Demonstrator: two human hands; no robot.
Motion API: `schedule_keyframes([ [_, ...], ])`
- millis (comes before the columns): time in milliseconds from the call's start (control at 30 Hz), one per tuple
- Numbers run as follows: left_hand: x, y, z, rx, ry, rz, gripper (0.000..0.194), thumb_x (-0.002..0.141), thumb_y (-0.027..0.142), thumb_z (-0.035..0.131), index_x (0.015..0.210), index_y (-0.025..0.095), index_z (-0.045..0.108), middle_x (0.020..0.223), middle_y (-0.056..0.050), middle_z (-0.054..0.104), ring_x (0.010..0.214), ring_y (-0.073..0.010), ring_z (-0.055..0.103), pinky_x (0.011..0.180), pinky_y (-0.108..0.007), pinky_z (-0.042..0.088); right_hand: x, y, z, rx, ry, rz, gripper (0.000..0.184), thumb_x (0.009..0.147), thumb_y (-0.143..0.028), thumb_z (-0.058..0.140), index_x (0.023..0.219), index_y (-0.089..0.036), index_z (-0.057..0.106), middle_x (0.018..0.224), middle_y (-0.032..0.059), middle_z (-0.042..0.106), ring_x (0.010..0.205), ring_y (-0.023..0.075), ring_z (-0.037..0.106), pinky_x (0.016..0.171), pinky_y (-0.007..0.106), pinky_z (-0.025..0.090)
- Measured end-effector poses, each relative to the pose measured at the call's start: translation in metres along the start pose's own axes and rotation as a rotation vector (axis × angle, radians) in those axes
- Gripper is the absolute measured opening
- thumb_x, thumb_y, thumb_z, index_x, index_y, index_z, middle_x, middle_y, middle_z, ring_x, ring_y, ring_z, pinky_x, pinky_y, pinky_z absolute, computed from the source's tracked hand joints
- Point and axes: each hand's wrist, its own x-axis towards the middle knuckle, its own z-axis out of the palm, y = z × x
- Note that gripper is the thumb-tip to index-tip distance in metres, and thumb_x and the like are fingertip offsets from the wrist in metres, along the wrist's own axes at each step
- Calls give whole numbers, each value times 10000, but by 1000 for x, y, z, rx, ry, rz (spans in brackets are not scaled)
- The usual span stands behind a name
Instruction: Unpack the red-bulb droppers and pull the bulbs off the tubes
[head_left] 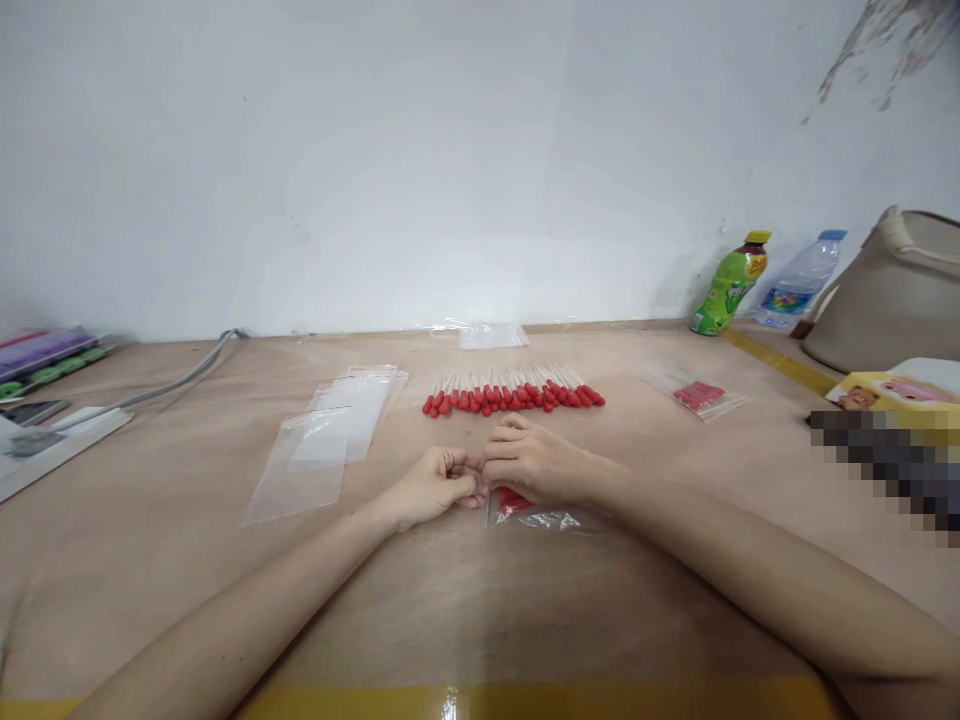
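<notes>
In the head view, a clear plastic zip bag with red pieces inside lies on the table under my right hand. The fingers of that hand are bent and closed over the bag's left end. My left hand meets them there from the left, thumb and fingers pinched at the bag's edge. The exact grip of the fingertips is partly hidden. Just beyond both hands lies a row of white sticks with red tips, tips toward me.
Flat clear zip bags are fanned out at the left. Another bag with red pieces lies at the right, and a clear packet by the wall. A green bottle, a water bottle and a beige bag stand back right.
</notes>
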Motion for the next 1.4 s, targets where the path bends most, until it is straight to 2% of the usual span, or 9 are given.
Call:
schedule_keyframes([
  [200, 0, 0, 0, -29, 37, -25, 87, 638, 146, 630, 722, 127, 619, 654, 16, 612, 627, -75, 575, 658, -203, 468, -3, -1, 1, -29, 27, 23, 202, 868, -146, 368, 810, -192, 556, 784, 8, 581, 749, 132, 410, 737, 290, 272],
  [467, 0, -1, -3, -60, 30, -26, 332, 607, 283, 732, 880, 116, 642, 763, -27, 659, 731, -115, 608, 777, -274, 478, -7, 1, 6, -14, 147, 62, 218, 860, -141, 384, 724, -172, 551, 708, 4, 584, 705, 124, 405, 715, 274, 287],
  [567, 1, -1, -1, -45, 50, -21, 323, 597, 291, 738, 849, 117, 637, 736, -16, 653, 696, -105, 605, 749, -265, 485, -9, 2, 10, 17, 169, 111, 194, 860, -191, 424, 722, -170, 559, 708, 9, 594, 712, 127, 413, 711, 280, 288],
  [733, 1, 1, 5, -12, 119, -46, 204, 625, 264, 707, 698, 112, 592, 618, 25, 600, 578, -71, 572, 628, -212, 484, -14, 6, 10, 79, 194, 267, 252, 812, -406, 524, 747, -173, 594, 731, 28, 578, 746, 144, 442, 699, 291, 285],
  [833, 2, 2, 6, 24, 102, -45, 178, 702, 264, 631, 651, 110, 557, 575, 40, 560, 518, -49, 544, 574, -184, 464, -17, 10, 10, 130, 180, 309, 216, 812, -383, 532, 789, -186, 617, 763, 31, 578, 757, 142, 452, 699, 288, 284],
  [1000, 2, 2, 5, 49, 90, -46, 172, 752, 268, 567, 683, 113, 538, 589, 42, 549, 504, -43, 536, 553, -177, 451, -18, 12, 14, 141, 184, 281, 156, 828, -300, 518, 840, -194, 632, 779, 36, 575, 764, 142, 449, 702, 290, 289],
  [1267, 3, -2, 4, 90, 57, -26, 215, 750, 317, 578, 704, 110, 538, 628, 28, 559, 533, -51, 544, 572, -190, 456, -14, 9, 16, 120, 211, 226, 182, 832, -197, 478, 729, -191, 628, 726, 24, 559, 734, 136, 429, 675, 284, 289],
  [1400, 3, 1, 4, 101, 47, -19, 212, 756, 308, 576, 696, 110, 532, 632, 30, 553, 538, -45, 536, 583, -187, 457, -13, 10, 17, 113, 232, 244, 141, 821, -241, 514, 742, -181, 614, 734, 23, 559, 739, 138, 424, 677, 283, 288],
])
